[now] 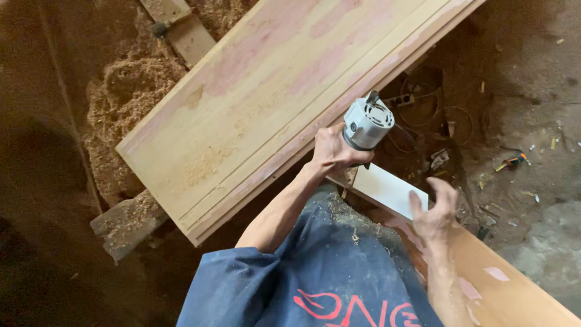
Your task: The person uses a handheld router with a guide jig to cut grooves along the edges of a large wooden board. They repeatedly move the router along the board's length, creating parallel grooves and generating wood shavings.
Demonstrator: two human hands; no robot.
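Hidden and cut off
The wooden panel (266, 97) runs past the top edge; the left hand (333, 151) hides the router's (366, 124) base.

The person wears a dark blue short-sleeved shirt (315, 272) with red lettering, dusted with sawdust; forearms bare.
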